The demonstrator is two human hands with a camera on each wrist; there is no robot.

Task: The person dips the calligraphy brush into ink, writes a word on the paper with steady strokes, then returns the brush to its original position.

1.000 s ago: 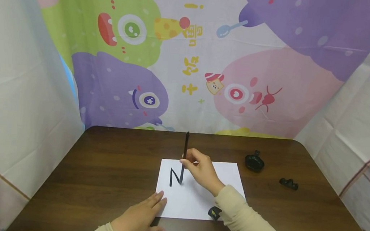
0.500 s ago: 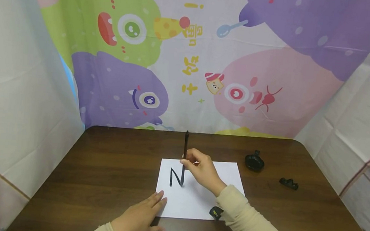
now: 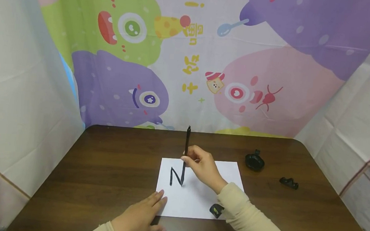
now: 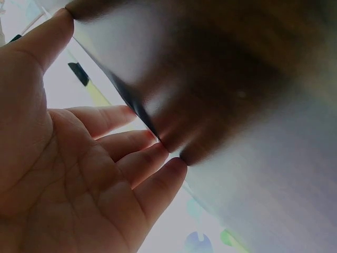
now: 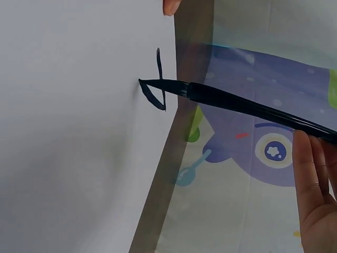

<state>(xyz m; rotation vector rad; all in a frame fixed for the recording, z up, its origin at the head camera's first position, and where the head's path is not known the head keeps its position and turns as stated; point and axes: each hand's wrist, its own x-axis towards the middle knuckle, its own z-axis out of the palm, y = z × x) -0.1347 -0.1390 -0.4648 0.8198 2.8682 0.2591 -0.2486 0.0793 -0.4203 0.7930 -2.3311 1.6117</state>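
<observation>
My right hand pinches the dark shaft of an ink brush between thumb and fingers, holding it nearly upright. Its pointed tip meets the lower end of a slanting black stroke on a sheet of white paper. A shorter upright stroke joins that slant at the top left. In the right wrist view the brush bristles cross over the ink lines, with the tip right at the paper. My left hand lies with spread fingers on the paper's lower left edge, its thumb on the table.
A round black dish and a small wavy black brush rest stand right of the paper on the brown table. A black device sits at my right sleeve. A cartoon-printed curtain hangs behind the table.
The brush tip has moved slightly down and right, lengthening the slanting stroke. Then the brush and right hand have risen a little. My left hand stays in place.
</observation>
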